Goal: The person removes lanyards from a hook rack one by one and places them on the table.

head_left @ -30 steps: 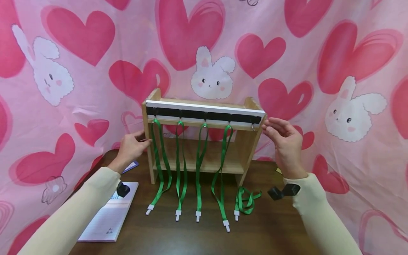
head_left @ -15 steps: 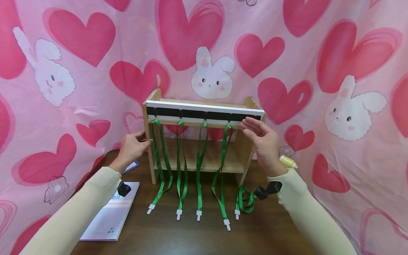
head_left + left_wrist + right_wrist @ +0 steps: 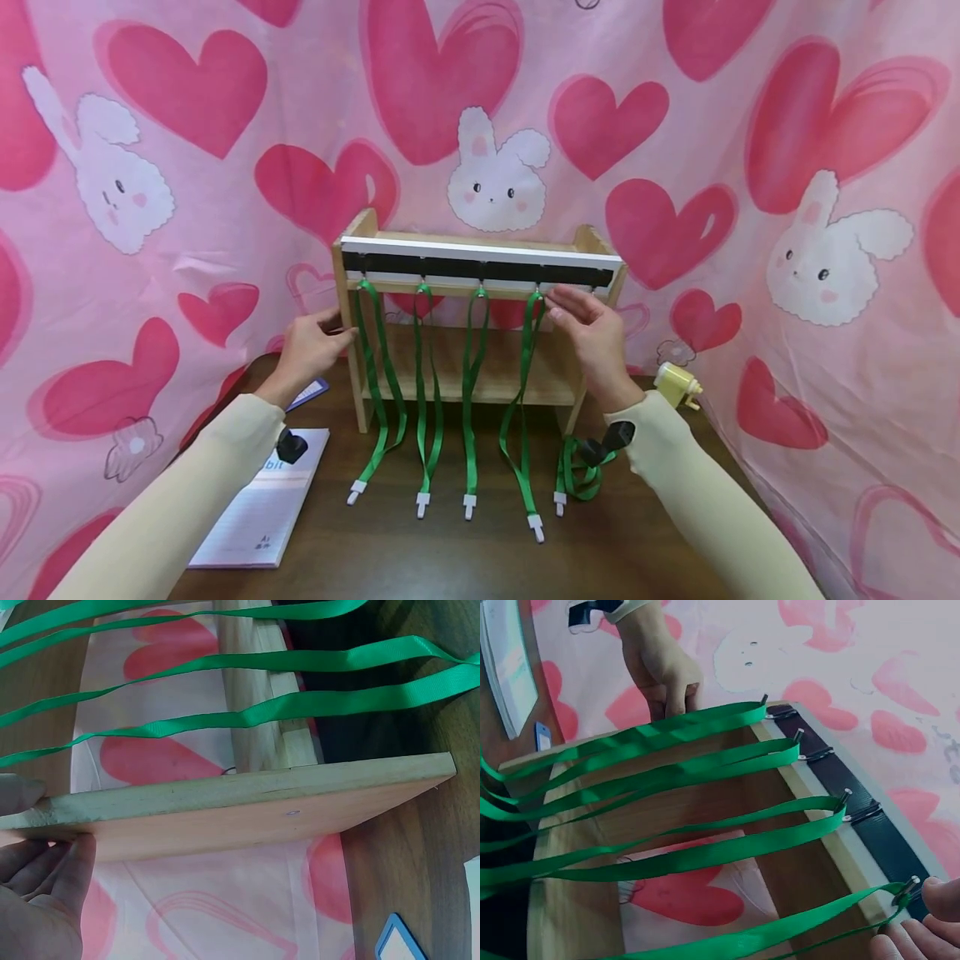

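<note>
My left hand (image 3: 307, 346) grips the left side panel of a small wooden rack (image 3: 356, 375), thumb on one face and fingers on the other. Green lanyards with white clips hang from hooks along the rack's black-and-white front strip (image 3: 450, 268). At the fourth lanyard (image 3: 780, 931), my right hand (image 3: 597, 337) holds its thumb and fingers spread around the top loop by the hook. In the right wrist view the fingertips (image 3: 889, 945) are right at the ribbon, and a gap shows between them and the thumb. A further green lanyard (image 3: 588, 483) lies bunched on the table below.
A notebook (image 3: 255, 517) lies on the table at the left, partly under my left forearm. Behind it is a blue-edged card (image 3: 311, 392). A yellow device with a small crank (image 3: 675, 383) stands beyond my right sleeve. A pink heart-patterned cloth (image 3: 495, 83) hangs behind the rack.
My right hand has moved left from beside the rack's right end, past the last hook, to the fourth lanyard's loop. The left hand has stayed on the side panel.
</note>
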A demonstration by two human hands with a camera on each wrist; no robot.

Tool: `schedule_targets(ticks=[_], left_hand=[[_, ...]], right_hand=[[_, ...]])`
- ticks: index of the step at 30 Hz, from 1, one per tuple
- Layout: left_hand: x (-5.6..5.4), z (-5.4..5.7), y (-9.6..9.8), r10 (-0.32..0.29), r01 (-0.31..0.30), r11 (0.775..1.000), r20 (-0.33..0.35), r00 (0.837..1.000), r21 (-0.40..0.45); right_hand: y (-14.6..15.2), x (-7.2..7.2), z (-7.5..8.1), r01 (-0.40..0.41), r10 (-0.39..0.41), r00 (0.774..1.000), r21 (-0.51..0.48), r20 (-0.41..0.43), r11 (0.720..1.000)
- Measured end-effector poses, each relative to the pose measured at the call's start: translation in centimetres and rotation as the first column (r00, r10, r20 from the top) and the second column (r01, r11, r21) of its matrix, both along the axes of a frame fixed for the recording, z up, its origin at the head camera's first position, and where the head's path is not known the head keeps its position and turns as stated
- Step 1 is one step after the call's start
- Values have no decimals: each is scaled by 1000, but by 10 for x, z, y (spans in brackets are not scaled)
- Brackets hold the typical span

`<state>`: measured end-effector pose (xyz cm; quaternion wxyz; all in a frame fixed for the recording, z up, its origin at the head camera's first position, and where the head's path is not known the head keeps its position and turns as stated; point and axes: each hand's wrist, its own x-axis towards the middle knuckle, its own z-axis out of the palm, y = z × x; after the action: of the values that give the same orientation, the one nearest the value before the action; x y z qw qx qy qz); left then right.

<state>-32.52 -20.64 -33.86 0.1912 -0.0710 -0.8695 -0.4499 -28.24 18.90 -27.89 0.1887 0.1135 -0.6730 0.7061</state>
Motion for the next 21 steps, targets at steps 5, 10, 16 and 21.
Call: schedule_targets(ticks=[5,10,16,21], left_hand=[[1,0,-1,-18,18,1000,14,1000,14],[0,-2,1,-17,17,1000,21,1000,10],[-2,-4,0,-16,15,1000,24,1000,13],[-4,-2,-2,-24,23,999,19,1000,27]], right_hand=[[-8,-7,-8,8,-6,999,-67,32,998],[-15,-11,-14,2,6,997,-114,70,994],[-20,-14,-12,10,2,996,-136,85,991],[-23,-15,-12,7,8,995,-156,99,988]])
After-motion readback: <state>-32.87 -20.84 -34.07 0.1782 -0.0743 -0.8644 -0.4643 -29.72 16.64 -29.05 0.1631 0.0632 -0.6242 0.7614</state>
